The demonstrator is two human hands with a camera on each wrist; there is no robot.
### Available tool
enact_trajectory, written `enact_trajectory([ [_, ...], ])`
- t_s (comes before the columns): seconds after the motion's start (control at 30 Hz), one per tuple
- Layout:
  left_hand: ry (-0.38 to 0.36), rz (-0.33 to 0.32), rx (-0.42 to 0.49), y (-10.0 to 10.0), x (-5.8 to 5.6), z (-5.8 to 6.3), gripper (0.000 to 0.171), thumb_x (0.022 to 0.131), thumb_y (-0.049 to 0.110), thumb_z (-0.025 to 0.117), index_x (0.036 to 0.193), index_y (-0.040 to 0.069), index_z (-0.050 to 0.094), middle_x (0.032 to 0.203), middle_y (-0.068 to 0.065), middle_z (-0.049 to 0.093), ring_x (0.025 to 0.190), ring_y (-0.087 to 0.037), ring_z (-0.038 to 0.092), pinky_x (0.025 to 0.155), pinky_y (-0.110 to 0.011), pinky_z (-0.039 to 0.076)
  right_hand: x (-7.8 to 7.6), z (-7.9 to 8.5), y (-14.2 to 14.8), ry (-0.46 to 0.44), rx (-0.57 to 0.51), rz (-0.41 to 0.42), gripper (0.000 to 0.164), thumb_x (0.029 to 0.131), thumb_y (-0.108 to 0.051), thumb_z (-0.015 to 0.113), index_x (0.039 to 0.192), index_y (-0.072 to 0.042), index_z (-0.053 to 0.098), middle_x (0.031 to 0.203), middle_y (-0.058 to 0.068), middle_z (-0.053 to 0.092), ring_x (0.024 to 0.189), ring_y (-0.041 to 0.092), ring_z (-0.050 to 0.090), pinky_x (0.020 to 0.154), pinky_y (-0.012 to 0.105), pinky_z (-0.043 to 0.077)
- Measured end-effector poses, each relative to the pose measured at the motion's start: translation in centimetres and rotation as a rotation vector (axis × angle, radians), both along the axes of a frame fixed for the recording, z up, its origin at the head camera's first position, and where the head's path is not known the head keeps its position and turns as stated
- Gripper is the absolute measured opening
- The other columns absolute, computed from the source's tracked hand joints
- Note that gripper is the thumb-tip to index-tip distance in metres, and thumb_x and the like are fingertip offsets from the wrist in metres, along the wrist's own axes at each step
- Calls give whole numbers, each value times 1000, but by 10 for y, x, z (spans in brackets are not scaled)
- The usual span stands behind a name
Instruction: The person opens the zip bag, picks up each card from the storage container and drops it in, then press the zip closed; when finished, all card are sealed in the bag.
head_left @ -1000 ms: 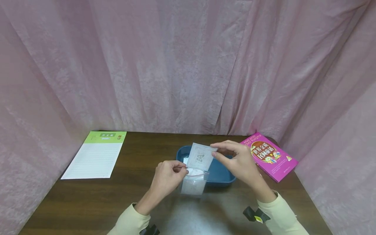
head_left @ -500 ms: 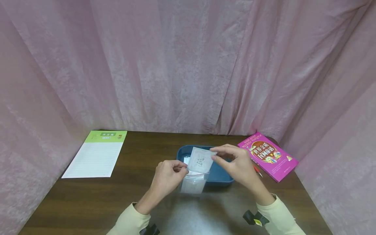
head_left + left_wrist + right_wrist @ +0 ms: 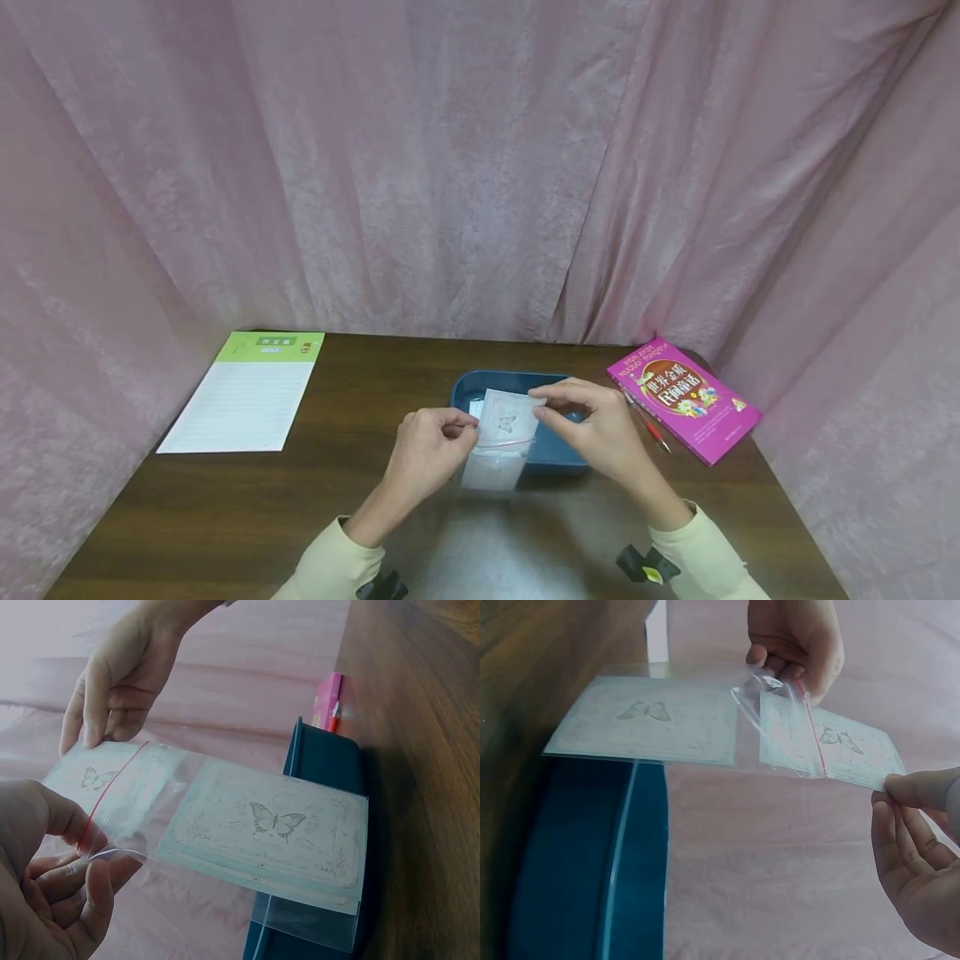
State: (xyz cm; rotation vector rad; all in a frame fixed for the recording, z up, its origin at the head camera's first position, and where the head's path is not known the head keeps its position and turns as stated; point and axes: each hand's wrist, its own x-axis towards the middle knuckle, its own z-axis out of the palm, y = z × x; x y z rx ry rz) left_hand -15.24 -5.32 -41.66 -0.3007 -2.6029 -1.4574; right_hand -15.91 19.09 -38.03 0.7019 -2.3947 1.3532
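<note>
My left hand [image 3: 429, 448] pinches the mouth of a clear zip-seal plastic bag [image 3: 748, 746] with a red seal line. A pale card with a butterfly print [image 3: 266, 825] lies flat in the bag's closed end. With thumb and fingers, my right hand [image 3: 600, 427] pinches the outer edge of another pale butterfly card [image 3: 506, 417]. In the right wrist view this card [image 3: 855, 746] passes the red line, its inner part inside the bag. Both hands hold the bag above the front left of a blue plastic bin [image 3: 555, 458].
White paper [image 3: 476, 408] shows inside the bin's left side. A magenta book [image 3: 678, 396] lies on the right, with a red pen [image 3: 652, 429] along its left edge. A green-topped lined writing pad [image 3: 236, 404] lies on the left. Pink curtains [image 3: 420, 167] surround the wooden table [image 3: 360, 383].
My right hand has moved down and slightly left, sliding the card deeper into the bag. The left hand stays nearly still. The red pen beside the book has come into view.
</note>
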Motion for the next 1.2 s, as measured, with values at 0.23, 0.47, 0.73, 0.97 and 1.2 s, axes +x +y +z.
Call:
enact_trajectory([
  [0.23,21,14,-15,0,-1,0,13,87,14,69,88,11,82,80,2,77,68,-4,67,58,-26,52,-1,-10,-4,4,-12,31,23,87,-6,80,108,-16,80,102,-6,76,88,12,71,77,28,59],
  [0.47,10,11,-15,0,-1,1,13,87,13,69,89,10,82,81,1,78,67,-5,67,56,-26,51,0,-15,-6,-25,-10,39,23,86,-6,80,107,-16,80,101,-6,76,89,16,71,78,29,60],
  [0.73,7,10,-13,0,-3,-1,13,87,13,69,88,10,81,79,2,77,65,-4,66,54,-26,50,1,-18,-8,-31,-10,31,21,87,-5,80,104,-17,81,99,-9,76,91,11,70,77,29,59],
  [0.97,22,9,-15,0,-3,-1,12,87,13,69,87,11,81,78,2,77,64,-4,64,53,-25,49,2,-25,-6,-36,11,49,14,90,-14,78,104,-14,81,98,-6,77,89,11,69,76,28,59],
  [1.2,-28,-14,-5,0,-2,0,12,89,12,70,93,8,81,84,-1,78,63,-8,63,50,-26,47,4,-27,-6,-35,17,54,13,89,-11,78,102,-15,81,97,-6,77,88,10,69,75,28,59],
])
